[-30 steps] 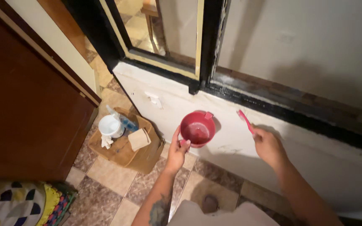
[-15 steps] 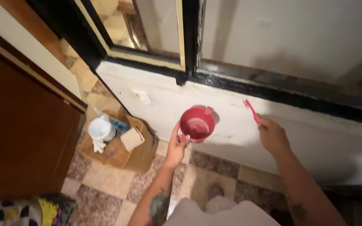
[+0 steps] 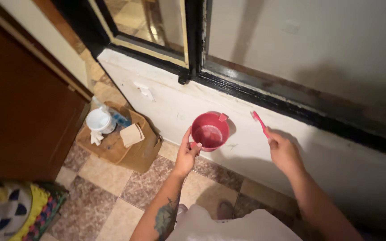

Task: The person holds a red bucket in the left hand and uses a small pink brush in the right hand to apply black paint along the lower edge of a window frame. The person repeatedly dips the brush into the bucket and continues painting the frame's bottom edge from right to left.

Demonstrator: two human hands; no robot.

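Left hand [image 3: 185, 157]: fingers clamped on red cup [image 3: 209, 131] near white wall [image 3: 246, 147]
Right hand [image 3: 284, 152]: fingers clamped on pink toothbrush [image 3: 261, 123]

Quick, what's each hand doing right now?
Left hand: closed on the red cup.
Right hand: closed on the red toothbrush, bristles near the white wall.
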